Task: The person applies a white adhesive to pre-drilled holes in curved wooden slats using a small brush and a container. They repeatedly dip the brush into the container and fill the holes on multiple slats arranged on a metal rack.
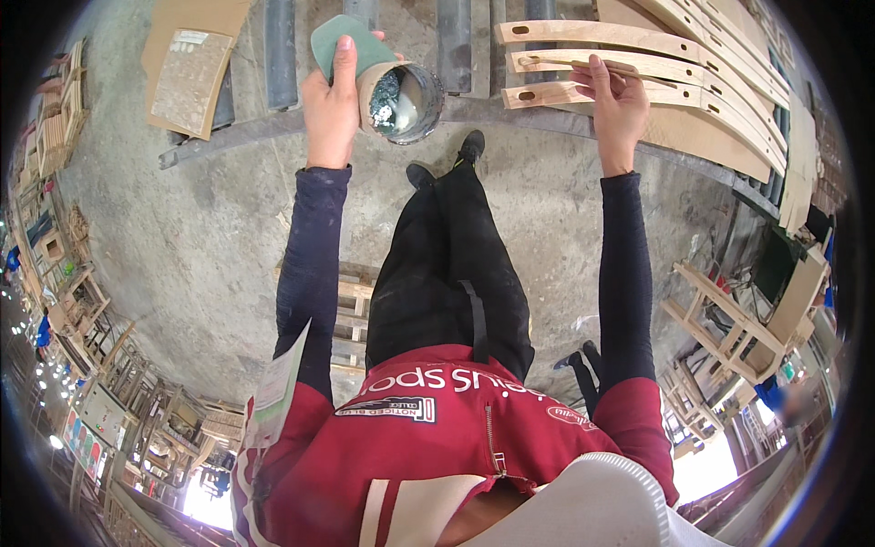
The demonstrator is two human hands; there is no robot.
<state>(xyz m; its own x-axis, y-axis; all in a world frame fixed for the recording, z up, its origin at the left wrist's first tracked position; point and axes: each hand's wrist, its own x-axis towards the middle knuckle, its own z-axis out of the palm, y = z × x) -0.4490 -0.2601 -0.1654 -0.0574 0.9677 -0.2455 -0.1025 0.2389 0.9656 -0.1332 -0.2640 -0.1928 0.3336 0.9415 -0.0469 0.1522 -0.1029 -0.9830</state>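
My left hand [332, 114] is closed, thumb up, on a flat green sheet [350, 44] that looks like sandpaper. A round, stained cup [428, 91] with dark and whitish matter inside is against the same hand, and appears held together with the sheet; the fingers behind are hidden. My right hand [620, 114] pinches a thin wooden stick [609, 67] between thumb and fingers, above curved wooden slats [629, 41] with slotted ends. The stick's far end lies over the middle slat; whether it touches is unclear.
The slats lie on cardboard [729, 155] over a roller conveyor [454, 46] with a metal edge rail [246, 129]. More cardboard [205, 64] lies at the far left. Wooden frames [729, 319] stand at right. A pallet [351, 305] is on the floor beside my legs.
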